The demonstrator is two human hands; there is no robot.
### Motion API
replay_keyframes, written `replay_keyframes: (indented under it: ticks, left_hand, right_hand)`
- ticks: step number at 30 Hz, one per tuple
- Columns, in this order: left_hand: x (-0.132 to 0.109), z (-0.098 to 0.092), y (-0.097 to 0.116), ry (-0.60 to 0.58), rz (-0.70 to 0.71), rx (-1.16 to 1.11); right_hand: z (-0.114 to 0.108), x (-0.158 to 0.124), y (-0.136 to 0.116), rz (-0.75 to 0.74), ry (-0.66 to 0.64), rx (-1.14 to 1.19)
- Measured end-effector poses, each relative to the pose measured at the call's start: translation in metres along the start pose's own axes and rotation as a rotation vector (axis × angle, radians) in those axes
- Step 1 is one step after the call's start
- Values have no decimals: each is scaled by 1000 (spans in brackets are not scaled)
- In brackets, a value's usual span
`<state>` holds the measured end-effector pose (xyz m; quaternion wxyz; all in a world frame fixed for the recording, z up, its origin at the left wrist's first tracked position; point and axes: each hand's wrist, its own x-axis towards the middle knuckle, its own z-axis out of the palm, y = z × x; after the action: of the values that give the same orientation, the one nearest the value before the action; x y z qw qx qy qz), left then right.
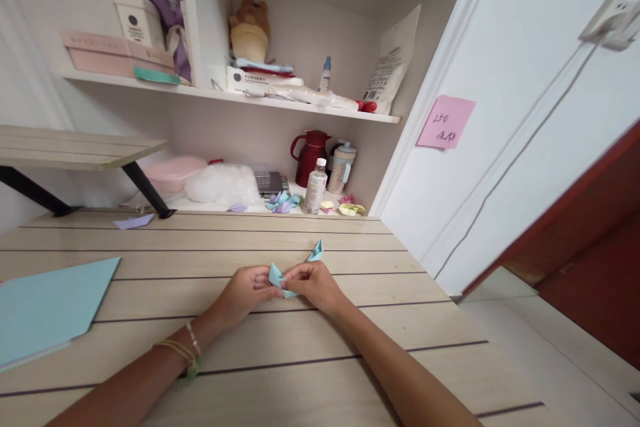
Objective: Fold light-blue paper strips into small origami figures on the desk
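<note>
Between my two hands is a small light-blue folded paper boat [275,275], held just above the wooden table [280,360]. My left hand [249,288] grips it from the left, its fingers behind the paper and thumb at the lower side. From the right, my right hand [316,285] pinches the paper with thumb and forefinger. Part of the folded paper is hidden by the fingers. A second light-blue paper boat [317,251] stands on the table just beyond my right hand.
A stack of light-blue paper sheets [50,310] lies at the left. Near the riser's black leg [149,190] is a purple paper boat [133,221]. At the back stand a bottle [315,188], several folded papers [283,203], a red jug [311,157] and a tumbler [342,168].
</note>
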<state>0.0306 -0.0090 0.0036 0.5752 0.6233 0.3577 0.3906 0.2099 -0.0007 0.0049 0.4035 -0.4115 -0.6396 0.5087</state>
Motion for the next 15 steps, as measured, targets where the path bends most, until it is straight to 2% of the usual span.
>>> replay_keyframes:
  ticks: [5, 7, 11, 15]
  left_hand:
    - [1, 0, -2, 33, -6, 19]
    - [3, -1, -2, 106, -11, 7]
    - [5, -2, 1, 252, -12, -89]
    - [5, 0, 4, 268, -10, -155]
  right_hand:
    - [-1, 1, -3, 10, -47, 41]
    - [1, 2, -5, -4, -11, 128]
    - [8, 1, -5, -62, 178, 269]
    - [14, 1, 3, -27, 158, 228]
